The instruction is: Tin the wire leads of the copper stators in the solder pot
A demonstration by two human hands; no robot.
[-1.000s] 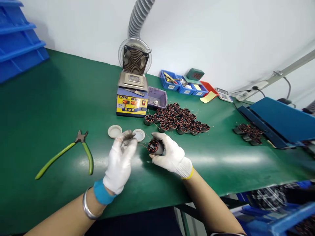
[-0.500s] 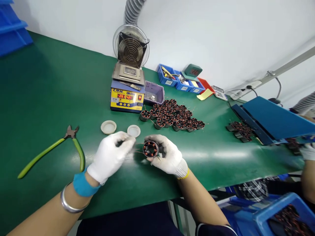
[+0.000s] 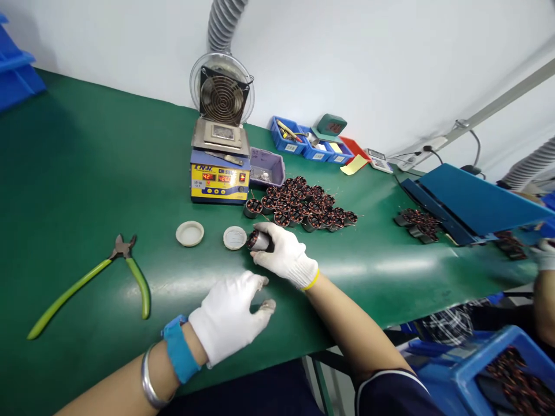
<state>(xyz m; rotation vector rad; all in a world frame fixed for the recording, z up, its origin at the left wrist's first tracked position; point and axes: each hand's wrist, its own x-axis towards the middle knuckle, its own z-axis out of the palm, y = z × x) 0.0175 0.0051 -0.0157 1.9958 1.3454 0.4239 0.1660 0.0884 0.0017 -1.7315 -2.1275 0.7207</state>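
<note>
My right hand (image 3: 284, 252), in a white glove, grips a motor stator (image 3: 259, 241), a grey cylinder wound with copper wire. The stator is tipped on its side, its wound end facing left at the rim of a small white dish (image 3: 235, 238). Whether its wires touch what is in the dish I cannot tell. Below and nearer me, my gloved left hand (image 3: 234, 315) hovers over the table with thumb and fingers apart, holding nothing. A second round dish (image 3: 189, 233) lies to the left. Green-handled cutters (image 3: 122, 247) rest open farther left.
Several wound stators (image 3: 299, 202) stand grouped behind my right hand. Behind the dishes is a solder pot (image 3: 220, 173) with a fan (image 3: 222, 98). A purple tray (image 3: 266, 166) and blue bins (image 3: 288, 136) line the back. At far right is a co-worker's gloved hand (image 3: 544, 254).
My right hand has moved up and left, tilting the stator toward the small dish. My left hand has drawn away, down and right, and its pinch has opened.
</note>
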